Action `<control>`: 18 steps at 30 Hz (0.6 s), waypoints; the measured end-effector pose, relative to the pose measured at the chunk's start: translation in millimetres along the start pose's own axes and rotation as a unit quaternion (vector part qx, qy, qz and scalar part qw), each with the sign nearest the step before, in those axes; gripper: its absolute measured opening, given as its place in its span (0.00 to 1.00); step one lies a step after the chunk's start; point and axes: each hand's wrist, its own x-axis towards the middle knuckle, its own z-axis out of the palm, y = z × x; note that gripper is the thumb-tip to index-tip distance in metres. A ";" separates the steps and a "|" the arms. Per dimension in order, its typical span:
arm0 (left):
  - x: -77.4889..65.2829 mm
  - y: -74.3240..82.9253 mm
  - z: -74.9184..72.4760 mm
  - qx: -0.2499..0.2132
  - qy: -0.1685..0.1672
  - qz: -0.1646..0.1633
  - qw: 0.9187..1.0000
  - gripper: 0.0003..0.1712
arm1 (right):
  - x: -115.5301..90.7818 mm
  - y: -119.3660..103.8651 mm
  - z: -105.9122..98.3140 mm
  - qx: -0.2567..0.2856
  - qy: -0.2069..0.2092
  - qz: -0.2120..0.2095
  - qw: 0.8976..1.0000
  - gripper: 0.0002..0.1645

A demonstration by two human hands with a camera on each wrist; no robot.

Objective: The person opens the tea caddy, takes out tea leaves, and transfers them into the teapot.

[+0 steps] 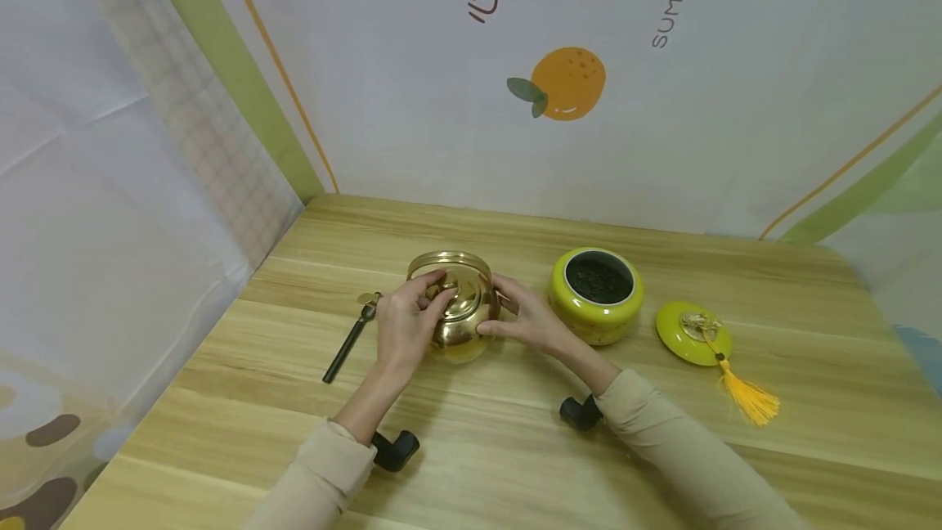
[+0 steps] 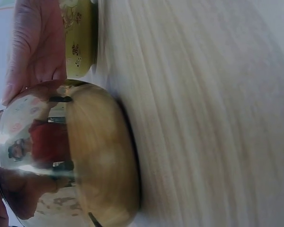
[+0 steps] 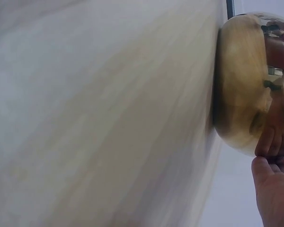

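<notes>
A shiny gold-coloured round pot point(image 1: 459, 332) stands on the wooden table in the middle of the head view. Its lid point(image 1: 468, 298) has a small knob, which my left hand point(image 1: 405, 325) pinches from above between thumb and fingers. My right hand point(image 1: 528, 316) holds the pot's right side, thumb toward the front and fingers behind. In the left wrist view, the polished pot point(image 2: 99, 156) rests on the table, and the right hand point(image 2: 38, 47) touches its side. Part of the knob is hidden by the left fingers.
A yellow-green jar point(image 1: 589, 321) with dark contents stands uncovered on the right. Beside it lies its matching lid point(image 1: 673, 338) with a yellow tassel point(image 1: 751, 395). A dark, slim-handled tool point(image 1: 346, 350) lies left of the pot. A printed cloth point(image 1: 441, 145) hangs behind the table.
</notes>
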 end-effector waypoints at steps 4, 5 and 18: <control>-0.7 0.0 -0.5 0.001 0.000 -0.001 1.000 0.14 | 0.1 -0.3 -0.2 0.002 -0.001 0.000 1.000 0.42; -0.7 -0.1 -0.6 0.000 0.000 -0.001 1.000 0.14 | 0.1 -0.5 -0.3 0.001 -0.001 0.000 1.000 0.42; -1.6 -0.4 0.2 0.014 -0.015 -0.010 1.000 0.14 | 0.2 0.3 -0.1 0.009 -0.005 -0.004 1.000 0.42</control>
